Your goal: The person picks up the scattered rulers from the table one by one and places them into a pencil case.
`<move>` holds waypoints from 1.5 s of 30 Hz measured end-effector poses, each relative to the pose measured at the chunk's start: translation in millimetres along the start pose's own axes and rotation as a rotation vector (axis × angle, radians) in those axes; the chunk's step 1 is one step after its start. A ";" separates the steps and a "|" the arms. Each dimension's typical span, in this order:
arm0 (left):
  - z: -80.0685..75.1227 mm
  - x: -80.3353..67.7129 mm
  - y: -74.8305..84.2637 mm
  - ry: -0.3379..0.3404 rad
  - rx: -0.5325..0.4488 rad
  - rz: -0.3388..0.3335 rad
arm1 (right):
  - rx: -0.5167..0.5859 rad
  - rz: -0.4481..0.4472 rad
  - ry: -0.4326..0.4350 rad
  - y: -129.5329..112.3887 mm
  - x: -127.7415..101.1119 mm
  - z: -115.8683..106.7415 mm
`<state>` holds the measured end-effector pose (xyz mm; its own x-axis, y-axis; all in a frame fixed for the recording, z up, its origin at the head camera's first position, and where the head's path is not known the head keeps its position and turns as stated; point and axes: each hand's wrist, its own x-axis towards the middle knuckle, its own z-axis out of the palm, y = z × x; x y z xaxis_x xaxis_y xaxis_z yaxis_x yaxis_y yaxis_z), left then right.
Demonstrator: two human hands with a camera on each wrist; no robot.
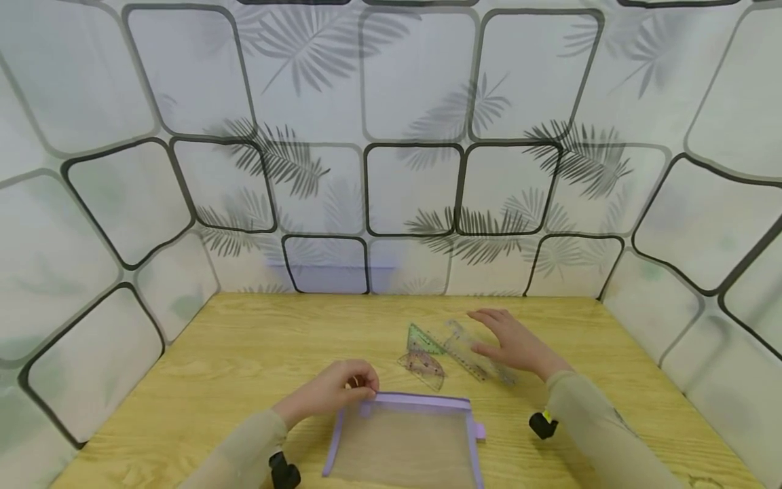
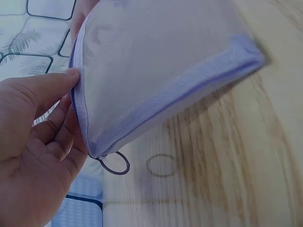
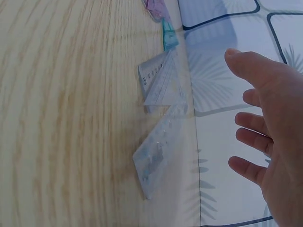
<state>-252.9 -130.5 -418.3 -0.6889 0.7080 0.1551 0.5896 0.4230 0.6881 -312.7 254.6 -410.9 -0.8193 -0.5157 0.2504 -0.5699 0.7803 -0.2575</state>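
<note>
A translucent mesh zip pouch (image 1: pixel 406 445) with lilac edging lies at the front of the table. My left hand (image 1: pixel 339 388) pinches its top edge near the left corner; in the left wrist view the thumb presses on the lilac zip band (image 2: pixel 81 101), and a thin ring (image 2: pixel 116 164) hangs at the corner. Over the clear drawing tools my right hand (image 1: pixel 516 345) hovers, fingers spread and holding nothing. Beneath and left of it lie a clear ruler (image 1: pixel 467 360), a green set square (image 1: pixel 421 339) and a pinkish protractor (image 1: pixel 425 368). The right wrist view shows a clear triangle (image 3: pixel 165 87) too.
The wood-grain table (image 1: pixel 275 333) is bordered by white curtain-like sheets (image 1: pixel 415 190) with dark rounded squares and leaf prints, at the back and both sides. A lilac tab (image 1: pixel 480 431) sticks out from the pouch's right side.
</note>
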 end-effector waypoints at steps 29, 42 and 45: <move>-2.6 1.0 1.7 -0.009 -0.173 0.058 | 0.136 0.151 -0.129 10.2 12.5 22.3; -3.4 -6.0 2.6 -0.052 -0.190 0.108 | 0.192 0.198 -0.132 3.8 13.9 32.4; -6.3 -7.8 4.2 -0.060 -0.204 0.121 | 0.190 0.211 -0.125 2.8 14.6 33.6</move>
<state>-247.7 -137.8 -412.1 -0.5887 0.7814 0.2070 0.5647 0.2143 0.7970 -328.4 237.4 -439.3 -0.9155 -0.3979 0.0589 -0.3779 0.8007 -0.4648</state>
